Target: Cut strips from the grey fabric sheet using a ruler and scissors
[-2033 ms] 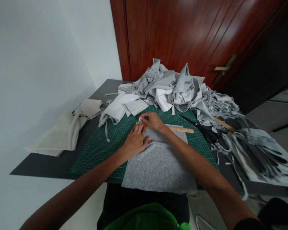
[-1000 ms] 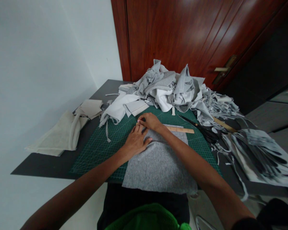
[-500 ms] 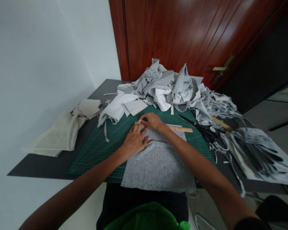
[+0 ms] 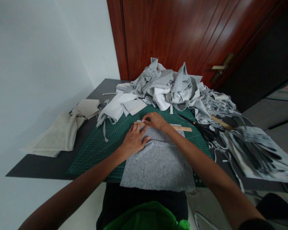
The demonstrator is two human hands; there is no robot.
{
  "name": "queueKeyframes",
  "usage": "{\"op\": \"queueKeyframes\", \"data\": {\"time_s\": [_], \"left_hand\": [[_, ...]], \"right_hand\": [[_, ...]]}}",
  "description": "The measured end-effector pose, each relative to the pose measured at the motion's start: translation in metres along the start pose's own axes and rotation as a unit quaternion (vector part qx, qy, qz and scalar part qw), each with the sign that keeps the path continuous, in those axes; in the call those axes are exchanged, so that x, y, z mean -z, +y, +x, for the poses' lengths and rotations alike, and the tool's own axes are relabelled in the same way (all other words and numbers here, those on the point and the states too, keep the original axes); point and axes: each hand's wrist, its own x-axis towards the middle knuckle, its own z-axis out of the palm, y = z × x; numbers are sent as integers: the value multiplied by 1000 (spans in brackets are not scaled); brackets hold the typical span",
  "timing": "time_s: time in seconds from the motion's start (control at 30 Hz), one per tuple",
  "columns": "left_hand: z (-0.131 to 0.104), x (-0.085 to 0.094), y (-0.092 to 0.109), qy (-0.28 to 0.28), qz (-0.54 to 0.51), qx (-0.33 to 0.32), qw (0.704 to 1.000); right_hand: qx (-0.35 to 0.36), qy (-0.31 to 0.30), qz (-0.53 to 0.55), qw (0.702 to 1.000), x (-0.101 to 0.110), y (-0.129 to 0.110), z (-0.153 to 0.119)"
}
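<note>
Grey cloth lies right in front of the person, its near edge hanging a little past the front of the dark table, just above the black trousers. Most of it rests on the green mat, and there's a soft ridge running across it by the left thumb. Now up to the left hand: open, palm down, fingers spread, the tips at the wooden ruler that lies across the far part of the cloth. Close beside them, the right hand is bent over the ruler, thumb and forefinger drawn together near its left end; something small and pale shows there, but I can't tell whether it is gripped or just a fingertip. So this looks like careful work along the ruler's far side, one hand steadying, the other doing the fine part. The next move, I'd judge, calls for the ruler to stay put and the cloth beneath to lie without a pucker. Off to the right, black scissors lie partly on the mat, near a folded stack of cloth. Beyond the ruler comes a big heap of grey and white cloth, and behind that, the red-brown door.
</note>
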Motion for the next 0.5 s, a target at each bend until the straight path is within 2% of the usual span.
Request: {"op": "queueKeyframes", "data": {"time_s": [0.5], "left_hand": [[0, -2, -1, -2, -11, 12, 1000]], "right_hand": [[5, 1, -11, 1000, 12, 18, -17]]}}
